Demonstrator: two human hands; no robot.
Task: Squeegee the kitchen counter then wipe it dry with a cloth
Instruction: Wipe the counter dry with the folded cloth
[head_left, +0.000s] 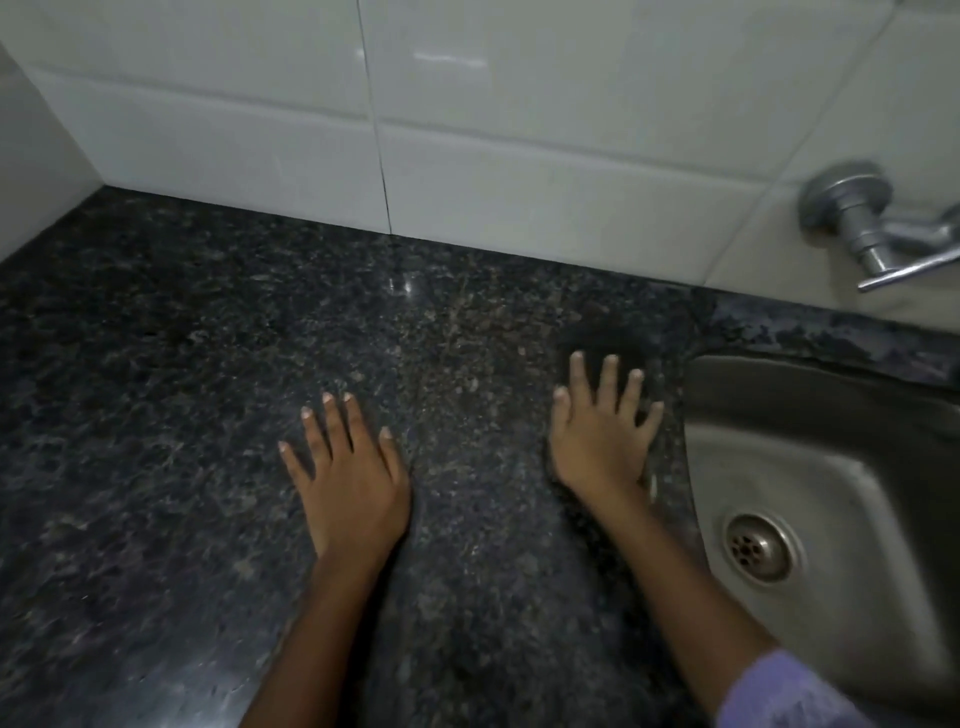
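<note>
The dark speckled granite counter (182, 364) fills most of the view. My left hand (350, 478) lies flat on it near the middle, fingers spread and straight. My right hand (602, 431) rests flat on the counter too, fingers spread, just left of the sink rim. Neither hand holds anything. No squeegee or cloth is in view.
A steel sink (857, 467) with a round drain (758, 545) is set into the counter at the right. A metal wall tap (857, 218) juts from the white tiled wall (467, 130) above it. Tiled walls close the counter at the back and far left.
</note>
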